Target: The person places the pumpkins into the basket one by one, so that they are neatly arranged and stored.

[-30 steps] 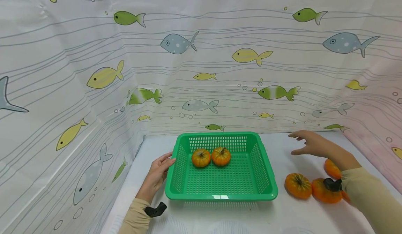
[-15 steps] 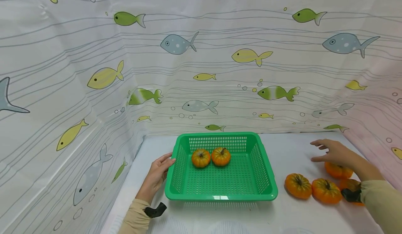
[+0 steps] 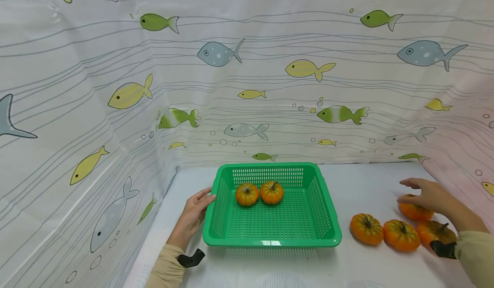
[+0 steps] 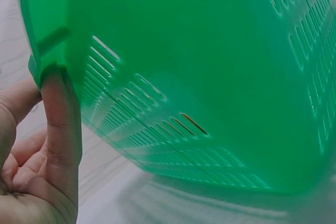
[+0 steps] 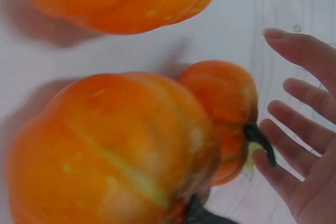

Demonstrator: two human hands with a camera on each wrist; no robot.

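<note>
A green plastic basket (image 3: pixel 270 242) stands on the table, with two small orange pumpkins (image 3: pixel 247 195) side by side toward its back left. My left hand (image 3: pixel 192 216) grips the basket's left side; in the left wrist view its thumb and fingers pinch the rim (image 4: pixel 32 51). Several more pumpkins lie in a group to the right of the basket. Over the rearmost of them, a pumpkin (image 3: pixel 417 212), hovers my right hand (image 3: pixel 438 198), fingers spread and holding nothing. The right wrist view shows its fingertips beside that pumpkin's dark stem (image 5: pixel 262 142).
A pumpkin (image 3: pixel 366 228) lies just right of the basket, another (image 3: pixel 401 235) beside it, and a third (image 3: pixel 436 232) under the right wrist. A white sheet with printed fish (image 3: pixel 241 130) hangs behind and on both sides of the white table (image 3: pixel 339 178).
My right hand has moved to the right and slightly down, from beside the basket to above the rearmost pumpkin, uncovering the pumpkins its arm had hidden. The left hand and the basket have stayed put.
</note>
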